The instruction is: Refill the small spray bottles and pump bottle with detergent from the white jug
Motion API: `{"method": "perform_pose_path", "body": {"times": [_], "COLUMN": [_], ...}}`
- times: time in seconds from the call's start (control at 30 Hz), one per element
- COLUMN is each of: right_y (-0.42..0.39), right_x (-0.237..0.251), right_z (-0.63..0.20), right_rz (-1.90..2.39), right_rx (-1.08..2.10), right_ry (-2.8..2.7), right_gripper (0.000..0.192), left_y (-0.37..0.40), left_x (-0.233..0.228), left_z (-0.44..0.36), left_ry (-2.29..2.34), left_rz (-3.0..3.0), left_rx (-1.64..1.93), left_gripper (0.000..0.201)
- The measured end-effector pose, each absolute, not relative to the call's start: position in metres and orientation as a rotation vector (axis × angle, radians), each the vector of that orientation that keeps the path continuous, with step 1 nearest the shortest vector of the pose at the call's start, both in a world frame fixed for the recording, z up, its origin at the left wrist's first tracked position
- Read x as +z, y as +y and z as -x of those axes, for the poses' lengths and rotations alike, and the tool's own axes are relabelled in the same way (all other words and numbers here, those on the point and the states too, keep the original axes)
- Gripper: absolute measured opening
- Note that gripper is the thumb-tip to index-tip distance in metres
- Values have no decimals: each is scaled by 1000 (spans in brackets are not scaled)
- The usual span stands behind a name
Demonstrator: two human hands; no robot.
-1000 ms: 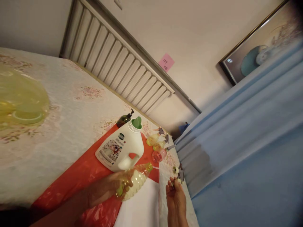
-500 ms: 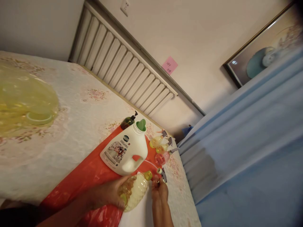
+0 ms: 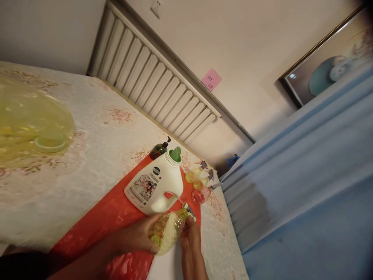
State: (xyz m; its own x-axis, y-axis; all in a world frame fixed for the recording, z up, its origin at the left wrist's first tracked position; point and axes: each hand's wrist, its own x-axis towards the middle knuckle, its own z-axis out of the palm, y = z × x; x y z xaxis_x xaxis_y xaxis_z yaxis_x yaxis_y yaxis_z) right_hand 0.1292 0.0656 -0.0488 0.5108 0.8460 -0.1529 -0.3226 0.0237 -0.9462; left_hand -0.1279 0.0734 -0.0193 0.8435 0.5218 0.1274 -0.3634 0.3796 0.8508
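Note:
A clear yellow-tinted spray bottle (image 3: 171, 232) leans in my left hand (image 3: 145, 235), whose fingers wrap round its body. At the bottle's mouth, my right hand (image 3: 189, 231) pinches a trigger spray head (image 3: 189, 211). The spray head is at the neck; whether it sits in the opening is too small to tell. Just beyond stands a big white detergent jug (image 3: 155, 184) with a green spout in its open mouth. It rests on a red plastic sheet (image 3: 101, 212).
Behind the jug is a dark pump bottle (image 3: 159, 149). Several spray bottles, including a pink one (image 3: 200, 195), stand at the right. A large yellow transparent bag (image 3: 32, 120) lies far left on the flowered tablecloth (image 3: 96, 155). A radiator (image 3: 154, 77) lines the wall; a blue curtain (image 3: 291, 186) hangs right.
My right hand has brought the spray head left to the bottle's neck, closing the gap that was between them. My left hand keeps its hold on the bottle.

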Motion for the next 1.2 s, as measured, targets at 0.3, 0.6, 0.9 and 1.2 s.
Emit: {"method": "perform_pose_path", "body": {"times": [0.3,0.6,0.9,1.2], "right_y": [21,8,9,7], "right_x": [9,47,45,43], "right_z": [-91,-66,-53,-35], "right_rz": [1155,1234,1408,1520], "right_rx": [1045,1071,981,811], "right_ry": [-671,-1197,-1276,-1359], "right_gripper": [44,65,50,36], "left_y": [75,74,69,64], "left_x": [-31,-24,-14,-8], "left_z": [123,121,124,118], "left_ry": [328,319,309,472], "left_rz": [-1224,-1305,-1358,-1404], "left_rx": [626,666,703,738], "left_gripper": [100,95,92,88]}}
